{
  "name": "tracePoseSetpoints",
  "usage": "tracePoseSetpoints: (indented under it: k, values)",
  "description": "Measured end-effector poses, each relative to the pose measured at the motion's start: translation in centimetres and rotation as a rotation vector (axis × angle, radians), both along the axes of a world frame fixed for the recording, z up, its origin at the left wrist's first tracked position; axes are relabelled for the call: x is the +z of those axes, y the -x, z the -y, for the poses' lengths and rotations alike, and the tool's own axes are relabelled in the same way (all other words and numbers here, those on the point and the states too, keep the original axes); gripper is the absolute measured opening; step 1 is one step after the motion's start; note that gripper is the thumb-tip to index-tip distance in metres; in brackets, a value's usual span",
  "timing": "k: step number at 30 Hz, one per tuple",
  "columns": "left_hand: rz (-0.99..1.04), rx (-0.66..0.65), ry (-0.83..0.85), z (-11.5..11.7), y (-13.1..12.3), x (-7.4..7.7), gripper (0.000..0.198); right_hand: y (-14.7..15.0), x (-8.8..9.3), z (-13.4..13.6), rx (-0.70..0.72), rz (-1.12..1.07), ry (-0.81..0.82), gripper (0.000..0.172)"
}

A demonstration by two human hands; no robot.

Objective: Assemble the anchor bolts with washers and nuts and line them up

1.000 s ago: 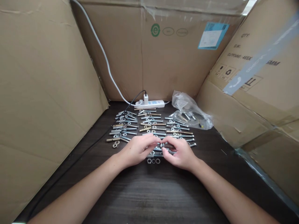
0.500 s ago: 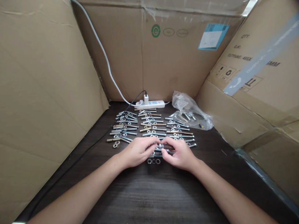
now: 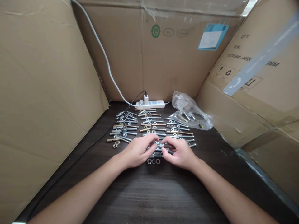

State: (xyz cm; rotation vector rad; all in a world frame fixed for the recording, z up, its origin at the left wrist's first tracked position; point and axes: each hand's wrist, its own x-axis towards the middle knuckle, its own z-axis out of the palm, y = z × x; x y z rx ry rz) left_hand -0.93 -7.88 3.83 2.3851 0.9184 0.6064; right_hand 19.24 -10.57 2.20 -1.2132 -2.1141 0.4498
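Observation:
Between my two hands is a bolt with a nut and washers (image 3: 161, 145) near its end. My right hand (image 3: 178, 153) pinches it with thumb and forefinger, the fingers covering part of its shank. My left hand (image 3: 140, 150) curls at the left end, thumb and forefinger a little apart, beside the nut; nothing is clearly gripped in it. Below the hands lie a hex nut (image 3: 149, 161), a ring (image 3: 153, 161) and a washer (image 3: 158, 161). More bolts, sleeves and nuts lie under and behind the fingers, partly hidden.
Rows of bolts and sleeves (image 3: 179, 132) cover the dark table (image 3: 149, 193). Farther back are a white power strip (image 3: 153, 104) and a clear plastic bag (image 3: 187, 107). A black cable (image 3: 86, 151) runs down the left. Cardboard walls (image 3: 116, 46) surround three sides.
My left thumb and forefinger have parted and drawn slightly left, uncovering the bolt's left end. My right hand has barely moved.

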Motion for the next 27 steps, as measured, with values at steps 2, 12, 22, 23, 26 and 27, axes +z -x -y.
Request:
tracePoseSetpoints:
  k: [2,12,22,23,26,27]
  values:
    - [0.030,-0.027,-0.020,-0.03,0.05,-0.16,0.017,-0.03,-0.03,-0.03,-0.005,0.001,0.001,0.014]
    - [0.025,-0.072,0.000,-0.01,-0.05,-0.11,0.019,-0.02,-0.08,-0.03,0.001,0.015,-0.001,0.017]
    - [-0.090,-0.080,-0.033,-0.19,-0.11,-0.01,0.024,0.01,-0.02,0.01,0.005,-0.009,-0.016,0.014]
    - [-0.100,-0.077,-0.043,-0.22,-0.11,-0.03,0.025,-0.01,-0.06,-0.02,0.005,-0.008,-0.017,0.013]
    - [-0.083,-0.041,-0.046,-0.22,-0.10,-0.03,0.021,-0.08,-0.17,-0.11,0.000,-0.005,-0.014,0.012]
    - [-0.063,-0.027,-0.040,-0.20,-0.08,-0.03,0.018,-0.10,-0.19,-0.12,-0.002,-0.005,-0.013,0.012]
